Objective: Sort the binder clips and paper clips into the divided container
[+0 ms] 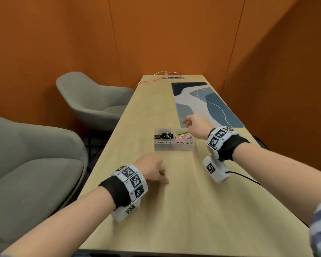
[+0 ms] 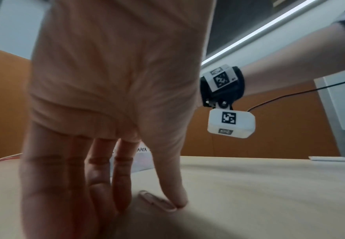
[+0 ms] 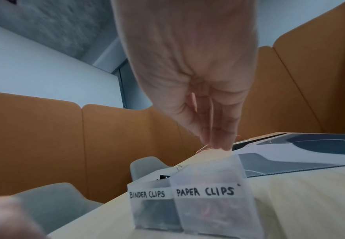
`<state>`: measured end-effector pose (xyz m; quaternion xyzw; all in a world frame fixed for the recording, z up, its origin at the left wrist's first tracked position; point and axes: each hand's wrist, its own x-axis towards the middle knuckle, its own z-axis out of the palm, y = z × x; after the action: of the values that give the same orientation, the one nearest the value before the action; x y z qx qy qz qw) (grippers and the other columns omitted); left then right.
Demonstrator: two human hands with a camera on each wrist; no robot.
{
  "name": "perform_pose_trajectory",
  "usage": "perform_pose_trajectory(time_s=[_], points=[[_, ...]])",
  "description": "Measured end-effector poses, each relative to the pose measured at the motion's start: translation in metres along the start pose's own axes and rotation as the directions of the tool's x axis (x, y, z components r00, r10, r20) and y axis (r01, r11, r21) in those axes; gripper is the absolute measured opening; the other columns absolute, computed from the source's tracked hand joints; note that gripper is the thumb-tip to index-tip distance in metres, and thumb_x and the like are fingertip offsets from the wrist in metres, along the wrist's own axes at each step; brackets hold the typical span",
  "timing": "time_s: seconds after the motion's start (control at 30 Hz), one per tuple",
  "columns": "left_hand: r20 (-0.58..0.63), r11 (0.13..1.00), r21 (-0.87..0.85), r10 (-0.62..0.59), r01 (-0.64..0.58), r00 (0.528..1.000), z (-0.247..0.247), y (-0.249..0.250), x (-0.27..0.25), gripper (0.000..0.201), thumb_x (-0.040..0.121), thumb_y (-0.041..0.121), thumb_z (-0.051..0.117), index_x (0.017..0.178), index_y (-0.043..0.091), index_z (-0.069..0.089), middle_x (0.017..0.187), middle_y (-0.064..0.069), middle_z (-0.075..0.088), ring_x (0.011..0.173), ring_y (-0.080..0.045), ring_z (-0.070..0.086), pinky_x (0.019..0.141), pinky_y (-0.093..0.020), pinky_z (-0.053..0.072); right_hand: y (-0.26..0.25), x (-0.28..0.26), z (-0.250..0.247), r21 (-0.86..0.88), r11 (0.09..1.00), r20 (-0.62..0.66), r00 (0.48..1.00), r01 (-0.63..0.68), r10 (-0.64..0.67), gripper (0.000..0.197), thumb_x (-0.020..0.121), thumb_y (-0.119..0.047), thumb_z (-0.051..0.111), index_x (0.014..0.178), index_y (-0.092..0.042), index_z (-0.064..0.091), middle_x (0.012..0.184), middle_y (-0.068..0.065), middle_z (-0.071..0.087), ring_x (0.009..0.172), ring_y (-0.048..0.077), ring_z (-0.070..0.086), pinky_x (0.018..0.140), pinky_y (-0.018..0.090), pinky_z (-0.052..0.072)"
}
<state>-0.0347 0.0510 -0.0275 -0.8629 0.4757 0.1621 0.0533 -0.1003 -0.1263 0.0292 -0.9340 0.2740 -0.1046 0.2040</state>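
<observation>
Clip (image 2: 157,201), pale and single, lies flat on the bench (image 1: 183,210) under the left hand (image 1: 149,168), well short of the box (image 1: 174,145). In the left wrist view its long axis runs slantwise from just beside the straight, downward-pointing fingers (image 2: 98,186) across to the thumb tip, which presses its near end onto the wood; nothing is pinched yet, and the fingers stand close together with their tips on the bench. The box sits beyond these fingers, away from the person, its left cell marked for binder clips (image 1: 163,135) and holding dark ones, its right cell marked for paper clips (image 1: 183,136) and holding coloured ones. The right hand (image 1: 195,127) hangs above the right cell, its fingers (image 3: 218,129) straight and pressed together, pointing down over the far rim; whether anything is between them I cannot tell. The left hand is by far the nearer to the loose clip, so the pickup looks to be its job: likely sliding a finger in against the thumb along the clip's length, then carrying it forward and to the right.
</observation>
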Motion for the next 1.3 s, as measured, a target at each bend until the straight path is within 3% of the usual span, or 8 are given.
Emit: perform_pose_trajectory(time_s=[0.1,0.17,0.27,0.43,0.67,1.13,1.2,1.3], points=[[0.049,1.000,0.001,0.009,-0.009,0.999,-0.007,0.005,0.002,0.032,0.082,0.033,0.068,0.093,0.002,0.066,0.073,-0.008,0.057,0.078,-0.025,0.056,0.069,-0.030,0.046,0.007,-0.018,-0.001,-0.017,0.999,-0.004,0.999,0.033,-0.034,0.041,0.086,0.004,0.043,0.121,-0.010,0.060,0.122,0.012,0.063,0.115,0.027,0.056,0.100,0.038,0.046],[0.078,1.000,0.020,-0.001,-0.001,0.997,-0.012,0.008,0.004,0.018,0.084,0.021,0.064,0.075,0.006,0.060,0.061,-0.002,0.049,0.069,-0.023,0.054,0.068,-0.029,0.047,0.013,-0.034,0.000,-0.031,0.997,-0.010,0.998,0.069,-0.070,0.039,0.087,0.002,0.043,0.117,-0.011,0.062,0.121,0.011,0.063,0.113,0.026,0.057,0.097,0.036,0.046],[0.080,0.994,0.103,0.035,-0.043,0.996,-0.014,0.015,0.005,0.030,0.085,0.016,0.058,0.058,0.010,0.045,0.059,-0.002,0.044,0.073,-0.025,0.053,0.069,-0.031,0.046,0.021,-0.058,0.005,-0.053,0.992,0.019,0.994,0.110,-0.110,0.036,0.086,-0.003,0.044,0.114,-0.013,0.064,0.121,0.012,0.062,0.111,0.026,0.056,0.091,0.033,0.044],[0.044,0.962,0.221,0.154,-0.160,0.987,-0.009,0.022,0.012,0.018,0.080,0.012,0.056,0.092,0.001,0.065,0.089,-0.016,0.064,0.093,-0.033,0.063,0.068,-0.033,0.046,0.034,-0.083,0.011,-0.045,0.993,0.067,0.992,0.107,-0.104,0.032,0.088,-0.009,0.046,0.115,-0.017,0.061,0.115,0.009,0.055,0.109,0.024,0.053,0.091,0.031,0.040],[0.026,0.989,-0.097,0.112,-0.109,0.993,-0.009,0.003,0.028,0.030,0.076,0.019,0.066,0.103,0.012,0.058,0.102,-0.008,0.068,0.094,-0.025,0.064,0.075,-0.030,0.052,0.042,-0.089,0.014,-0.031,0.996,0.081,0.994,0.079,-0.076,0.030,0.089,-0.012,0.047,0.116,-0.018,0.059,0.117,0.007,0.055,0.110,0.021,0.053,0.089,0.028,0.039],[0.067,0.969,-0.110,0.230,-0.222,0.971,-0.016,0.004,0.041,0.016,0.076,0.013,0.067,0.090,0.018,0.061,0.091,-0.006,0.068,0.078,-0.023,0.064,0.066,-0.027,0.051,0.027,-0.108,0.011,-0.054,0.995,0.117,0.990,0.083,-0.076,0.030,0.090,-0.020,0.048,0.120,-0.023,0.054,0.117,0.003,0.052,0.111,0.021,0.052,0.093,0.033,0.044],[-0.008,0.955,-0.184,0.237,-0.234,0.972,-0.032,0.014,0.046,0.014,0.076,0.015,0.067,0.086,0.019,0.059,0.084,-0.004,0.065,0.070,-0.021,0.060,0.064,-0.027,0.050,0.026,-0.112,0.010,-0.079,0.995,0.136,0.989,0.063,-0.052,0.030,0.090,-0.022,0.047,0.119,-0.023,0.054,0.117,0.003,0.052,0.112,0.021,0.052,0.093,0.034,0.044],[-0.335,0.939,-0.223,0.177,-0.260,0.925,-0.059,0.032,0.064,0.008,0.079,0.021,0.066,0.085,0.020,0.062,0.082,0.001,0.062,0.077,-0.019,0.059,0.068,-0.026,0.044,0.024,-0.120,0.012,-0.105,0.993,0.148,0.988,0.049,-0.033,0.030,0.091,-0.024,0.045,0.119,-0.023,0.055,0.119,0.002,0.052,0.113,0.021,0.052,0.093,0.034,0.045]])
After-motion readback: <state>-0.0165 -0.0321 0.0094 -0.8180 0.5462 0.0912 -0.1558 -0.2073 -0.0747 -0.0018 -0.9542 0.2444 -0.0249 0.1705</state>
